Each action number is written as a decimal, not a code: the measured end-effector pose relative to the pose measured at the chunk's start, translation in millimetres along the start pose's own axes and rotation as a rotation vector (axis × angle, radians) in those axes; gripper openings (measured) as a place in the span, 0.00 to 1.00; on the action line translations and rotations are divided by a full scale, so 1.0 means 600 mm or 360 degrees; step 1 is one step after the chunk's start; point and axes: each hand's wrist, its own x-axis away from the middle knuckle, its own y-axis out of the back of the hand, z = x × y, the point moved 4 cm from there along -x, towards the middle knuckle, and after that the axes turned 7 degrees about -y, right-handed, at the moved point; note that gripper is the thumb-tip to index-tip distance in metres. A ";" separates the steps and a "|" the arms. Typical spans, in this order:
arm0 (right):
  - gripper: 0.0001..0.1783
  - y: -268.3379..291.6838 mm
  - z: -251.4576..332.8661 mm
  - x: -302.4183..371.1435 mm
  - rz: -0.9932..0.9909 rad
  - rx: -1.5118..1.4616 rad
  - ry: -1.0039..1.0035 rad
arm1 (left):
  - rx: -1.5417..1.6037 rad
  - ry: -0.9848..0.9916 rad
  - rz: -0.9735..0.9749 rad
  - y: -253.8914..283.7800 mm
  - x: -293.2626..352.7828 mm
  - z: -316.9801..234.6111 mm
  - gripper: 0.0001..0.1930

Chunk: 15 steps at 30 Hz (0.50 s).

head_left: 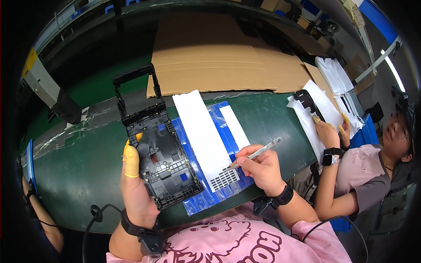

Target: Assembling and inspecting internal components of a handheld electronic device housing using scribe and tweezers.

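Note:
My left hand point(132, 175), with yellow finger cots on its fingers, is closed round the left edge of a black plastic housing point(160, 151). The housing is held tilted above the table, and its handle-like frame point(133, 76) points away from me. In my right hand point(262, 171) is a pair of metal tweezers point(263, 150), pinched between thumb and fingers. Their tips are at a white backing sheet point(201, 131) bearing rows of small black rectangular pads point(224, 179). Whether the tips grip a pad is too small to tell. Beneath the sheet lies a blue board point(193, 206) covered in clear film.
A narrower white strip point(234, 125) lies right of the sheet. The green table point(74, 184) has cardboard point(210, 57) along its far side. At right, a co-worker's hands point(329, 131) handle a black part point(307, 101) over white wrapping point(322, 94). Another person's arm point(44, 210) shows at left.

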 end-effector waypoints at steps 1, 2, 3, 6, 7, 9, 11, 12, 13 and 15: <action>0.06 -0.001 0.000 -0.001 0.0002 -0.0015 0.0005 | 0.0001 -0.0002 -0.0002 -0.001 0.000 0.000 0.21; 0.06 -0.001 -0.001 -0.001 0.0004 -0.0014 0.0005 | -0.0026 -0.0023 -0.0008 -0.003 0.000 0.000 0.21; 0.06 0.000 -0.001 -0.002 0.0001 0.0002 -0.0009 | -0.0053 -0.0047 -0.0016 -0.003 0.001 -0.001 0.21; 0.06 0.000 -0.004 -0.006 0.0002 -0.0020 -0.0023 | -0.0080 -0.0028 -0.0064 0.001 0.001 0.002 0.21; 0.05 0.001 -0.006 -0.007 0.0000 -0.0058 -0.0024 | -0.0104 -0.0007 -0.0091 0.002 0.001 0.005 0.21; 0.05 0.001 -0.005 -0.008 0.0002 -0.0050 -0.0020 | -0.0222 -0.0065 -0.0099 -0.008 0.004 0.004 0.19; 0.05 0.000 -0.005 -0.008 0.0005 -0.0042 -0.0015 | -0.0231 -0.0125 0.0001 -0.012 0.006 0.006 0.19; 0.05 0.000 -0.004 -0.008 -0.0007 -0.0025 -0.0014 | -0.0228 -0.0129 0.0001 -0.012 0.007 0.004 0.19; 0.05 -0.001 -0.004 -0.007 -0.0020 -0.0008 -0.0012 | -0.0214 -0.0108 0.0036 -0.013 0.007 0.004 0.19; 0.06 0.001 -0.002 -0.007 -0.0015 -0.0047 -0.0031 | -0.0198 -0.0093 0.0064 -0.012 0.008 0.004 0.19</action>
